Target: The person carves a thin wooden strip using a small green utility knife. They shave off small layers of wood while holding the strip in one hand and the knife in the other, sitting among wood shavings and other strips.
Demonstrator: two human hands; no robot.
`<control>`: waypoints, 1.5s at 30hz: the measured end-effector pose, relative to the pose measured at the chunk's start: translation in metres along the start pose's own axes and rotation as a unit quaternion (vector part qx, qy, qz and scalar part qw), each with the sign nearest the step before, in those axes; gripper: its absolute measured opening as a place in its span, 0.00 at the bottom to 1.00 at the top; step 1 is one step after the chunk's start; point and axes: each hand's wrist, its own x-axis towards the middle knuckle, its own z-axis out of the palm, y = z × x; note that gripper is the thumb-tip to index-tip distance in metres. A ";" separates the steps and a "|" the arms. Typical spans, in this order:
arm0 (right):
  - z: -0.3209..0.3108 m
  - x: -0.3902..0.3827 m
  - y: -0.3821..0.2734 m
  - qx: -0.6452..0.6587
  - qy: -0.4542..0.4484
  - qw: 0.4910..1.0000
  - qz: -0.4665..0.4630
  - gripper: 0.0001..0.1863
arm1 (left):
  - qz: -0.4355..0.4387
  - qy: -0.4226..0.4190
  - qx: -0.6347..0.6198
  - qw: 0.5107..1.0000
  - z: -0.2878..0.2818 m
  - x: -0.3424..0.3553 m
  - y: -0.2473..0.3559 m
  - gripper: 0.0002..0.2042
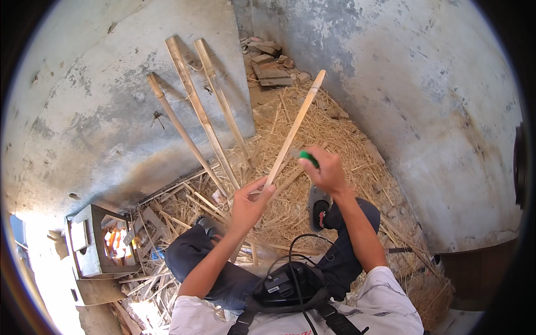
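Note:
A long, pale split-bamboo strip (297,120) slants up and away to the right in front of me. My left hand (250,209) is closed around its lower end, near the middle of the view. Beside the strip, my right hand (328,172) grips the green handle of a knife (309,159). Its short greyish blade lies close against the strip's right edge; whether it touches cannot be made out. The fingers of my right hand wrap round the handle and hide part of it.
Several bamboo poles (195,103) lean on the left wall. Straw and shavings (340,151) cover the floor. Bricks (273,70) are piled in the far corner. A wooden box (89,243) stands at left, a dark rounded object (480,273) at right. A black device (290,285) with cables rests at my waist.

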 end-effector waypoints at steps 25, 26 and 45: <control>0.005 0.009 -0.007 -0.023 0.024 0.999 0.000 0.13 | 0.101 0.007 0.038 0.994 0.000 0.000 -0.008 0.17; -0.001 0.012 -0.004 -0.029 0.031 0.999 0.007 0.13 | 0.087 0.000 0.041 0.995 0.001 -0.003 -0.005 0.17; -0.039 0.024 0.023 -0.086 0.135 0.984 0.073 0.14 | 0.069 -0.047 0.070 0.994 -0.001 -0.010 0.000 0.20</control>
